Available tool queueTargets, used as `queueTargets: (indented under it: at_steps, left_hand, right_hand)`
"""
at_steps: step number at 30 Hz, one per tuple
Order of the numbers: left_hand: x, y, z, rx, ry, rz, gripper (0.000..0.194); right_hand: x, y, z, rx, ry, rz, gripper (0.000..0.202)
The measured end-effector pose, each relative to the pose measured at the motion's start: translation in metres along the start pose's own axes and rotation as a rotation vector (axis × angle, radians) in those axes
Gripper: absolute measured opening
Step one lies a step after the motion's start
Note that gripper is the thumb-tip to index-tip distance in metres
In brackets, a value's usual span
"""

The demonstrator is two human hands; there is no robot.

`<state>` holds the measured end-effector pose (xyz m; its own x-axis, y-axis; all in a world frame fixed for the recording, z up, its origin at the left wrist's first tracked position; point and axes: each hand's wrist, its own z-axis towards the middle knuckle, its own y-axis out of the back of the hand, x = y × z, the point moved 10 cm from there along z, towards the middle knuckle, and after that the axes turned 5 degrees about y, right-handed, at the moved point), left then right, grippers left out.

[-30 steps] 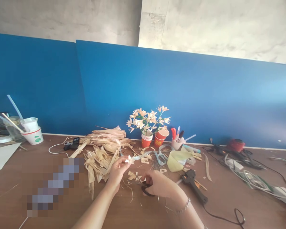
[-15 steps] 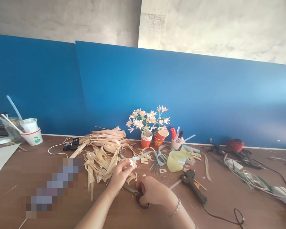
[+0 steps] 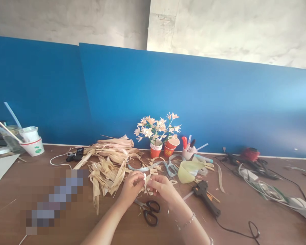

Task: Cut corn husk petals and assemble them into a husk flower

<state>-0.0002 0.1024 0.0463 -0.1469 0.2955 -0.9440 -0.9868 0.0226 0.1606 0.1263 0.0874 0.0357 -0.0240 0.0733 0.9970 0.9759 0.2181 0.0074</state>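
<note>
A small pale husk flower (image 3: 147, 179) is pinched between my two hands above the middle of the table. My left hand (image 3: 133, 185) grips it from the left with thumb and forefinger. From the right, my right hand (image 3: 162, 186) closes its fingertips on the petals. Black-handled scissors (image 3: 151, 212) lie on the table just below both hands, untouched. Dried corn husks (image 3: 108, 173) are heaped to the left of my left hand. Behind my hands, finished pale flowers on green stems (image 3: 156, 127) stand in a red and white paper cup (image 3: 156, 149).
A black glue gun (image 3: 206, 199) with its cord lies to the right. Ribbons (image 3: 187, 172), a cup of tools (image 3: 187, 154) and cables (image 3: 260, 187) are farther back and right. White cups (image 3: 33, 146) stand at far left, before a blue partition (image 3: 53, 95).
My right hand has left the scissors on the table and moved up to the flower. It now touches the flower alongside my left hand.
</note>
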Motion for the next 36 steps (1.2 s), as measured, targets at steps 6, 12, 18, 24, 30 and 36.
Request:
queueTargets:
  at_steps: [6,12,18,24,30,36]
  left_hand:
    - [-0.002,0.005,-0.009,-0.042,0.134,-0.057,0.021]
    - [-0.010,0.005,-0.009,-0.055,0.076,-0.024,0.014]
    - [-0.009,0.004,-0.005,-0.045,0.045,-0.027,0.015]
    - [0.006,-0.006,-0.009,0.047,0.223,-0.176,0.026]
    - [0.012,-0.014,-0.011,0.109,0.271,-0.290,0.031]
    - [0.015,-0.015,-0.012,0.121,0.297,-0.303,0.032]
  right_hand:
    - [-0.006,0.014,0.006,-0.165,0.086,-0.081,0.022]
    - [-0.009,0.012,0.007,-0.168,0.084,-0.120,0.020]
    - [-0.010,0.006,0.007,-0.105,0.050,-0.088,0.020]
    - [-0.011,-0.002,0.002,0.003,-0.032,0.039,0.022]
    - [-0.025,0.000,0.002,0.029,-0.124,0.081,0.016]
    - [-0.021,-0.002,0.001,0.056,-0.112,0.075,0.019]
